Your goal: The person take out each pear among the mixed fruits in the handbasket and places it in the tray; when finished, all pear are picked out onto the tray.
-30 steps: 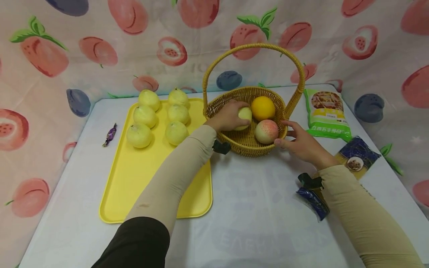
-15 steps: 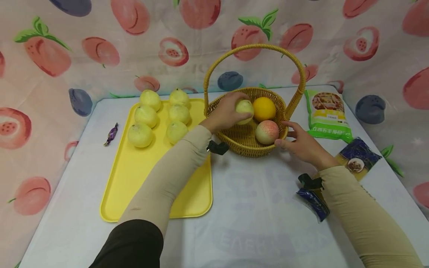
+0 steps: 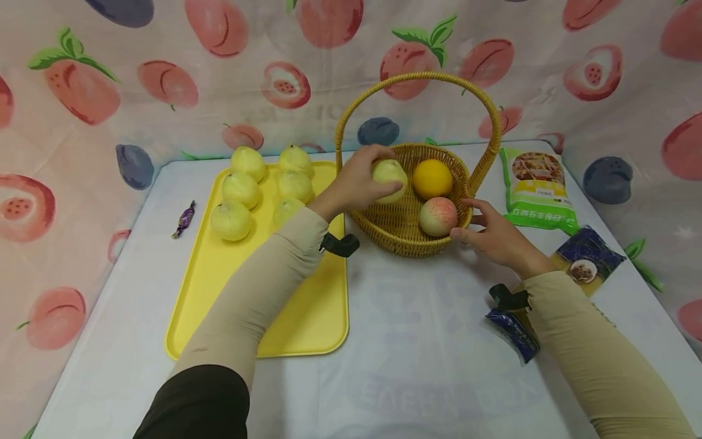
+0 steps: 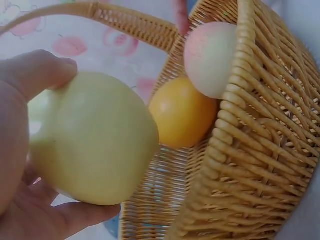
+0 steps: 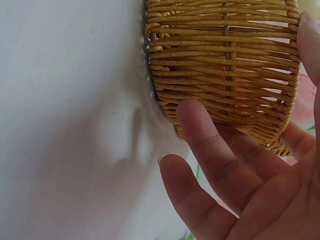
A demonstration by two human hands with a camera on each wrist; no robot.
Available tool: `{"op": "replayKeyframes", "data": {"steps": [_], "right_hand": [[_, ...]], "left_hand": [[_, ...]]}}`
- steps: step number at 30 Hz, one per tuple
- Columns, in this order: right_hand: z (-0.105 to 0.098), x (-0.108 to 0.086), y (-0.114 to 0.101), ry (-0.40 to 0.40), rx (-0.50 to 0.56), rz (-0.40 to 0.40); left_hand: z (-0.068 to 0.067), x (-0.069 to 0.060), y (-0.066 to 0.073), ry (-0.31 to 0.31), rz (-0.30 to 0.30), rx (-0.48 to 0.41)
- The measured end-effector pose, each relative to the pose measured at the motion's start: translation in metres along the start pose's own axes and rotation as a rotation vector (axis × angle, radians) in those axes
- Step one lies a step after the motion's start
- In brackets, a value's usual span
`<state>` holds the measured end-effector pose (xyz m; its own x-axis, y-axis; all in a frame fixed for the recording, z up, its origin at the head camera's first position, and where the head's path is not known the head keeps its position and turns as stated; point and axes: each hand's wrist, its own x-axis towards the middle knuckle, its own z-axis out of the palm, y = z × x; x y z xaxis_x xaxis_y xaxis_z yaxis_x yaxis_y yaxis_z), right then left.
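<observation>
In the head view my left hand (image 3: 359,183) grips a pale yellow-green round fruit (image 3: 390,181) over the left side of the wicker basket (image 3: 384,235). The left wrist view has the fruit (image 4: 97,140) close up, thumb on one side and fingers round the other. Inside the basket lie an orange (image 3: 432,178) and a pink-and-white peach (image 3: 438,216). At the basket's right side my right hand (image 3: 496,235) holds the rim. Up close in the right wrist view, its thumb is at the rim and the fingers (image 5: 220,155) lie along the woven outer wall.
A yellow tray (image 3: 219,305) on the left bears several more pale yellow-green fruits (image 3: 231,221). Beside it lies a purple wrapped candy (image 3: 184,219). To the right are a green food bag (image 3: 538,189), a dark blue packet (image 3: 589,256) and a small blue packet (image 3: 514,335).
My left hand has lifted the pale fruit from the basket's inside and drawn it left, away from the orange. The right hand has stayed at the rim.
</observation>
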<state>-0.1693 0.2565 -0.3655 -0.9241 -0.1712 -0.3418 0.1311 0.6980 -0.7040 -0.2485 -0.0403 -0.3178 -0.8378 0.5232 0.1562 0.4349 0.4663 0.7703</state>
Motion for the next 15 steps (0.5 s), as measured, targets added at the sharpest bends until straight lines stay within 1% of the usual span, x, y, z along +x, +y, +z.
{"op": "replayKeyframes", "data": {"steps": [8, 11, 15], "right_hand": [[-0.002, 0.001, 0.0, -0.001, -0.002, -0.01], [-0.002, 0.001, 0.0, -0.003, -0.002, -0.005], [-0.001, 0.001, 0.001, -0.003, -0.003, -0.008]], "left_hand": [[-0.012, -0.018, 0.008, 0.04, 0.045, -0.009], [-0.015, -0.024, 0.009, 0.044, 0.05, -0.021], [-0.021, -0.033, 0.011, 0.044, 0.054, 0.018]]}}
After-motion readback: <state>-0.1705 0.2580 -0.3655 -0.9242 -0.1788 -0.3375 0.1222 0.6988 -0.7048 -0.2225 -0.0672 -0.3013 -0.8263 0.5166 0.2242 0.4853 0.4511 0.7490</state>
